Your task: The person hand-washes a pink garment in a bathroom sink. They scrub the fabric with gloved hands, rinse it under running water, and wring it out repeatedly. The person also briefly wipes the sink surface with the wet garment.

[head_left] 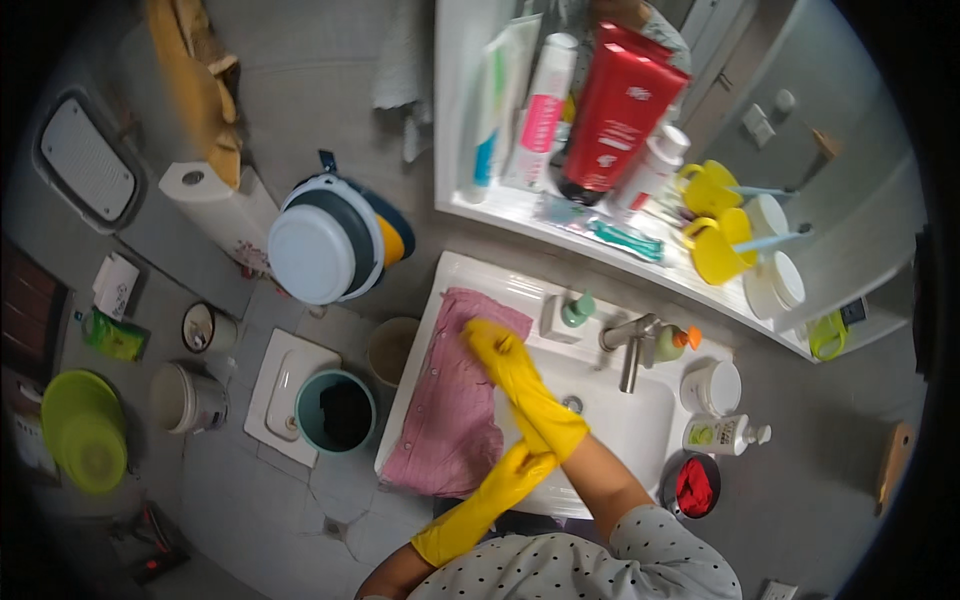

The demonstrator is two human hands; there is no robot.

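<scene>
Both my hands wear long yellow rubber gloves. My left hand point(525, 470) is closed on the cuff point(562, 432) of the right glove, near the right forearm. My right hand point(492, 348) is over the upper part of a pink buttoned shirt point(445, 400); its fingers are blurred, and whether it touches the cloth is unclear. The shirt lies spread along the left side of a white sink point(600, 400), partly over its rim. The right forearm crosses above the basin.
Behind the basin stand a faucet point(632, 350) and soap bottles point(578, 310). At right are a white tub point(712, 388), a bottle point(715, 435) and a bowl with red cloth point(692, 487). A teal bucket point(335, 380) holds dark cloth at left. A shelf point(600, 250) of toiletries overhangs the back.
</scene>
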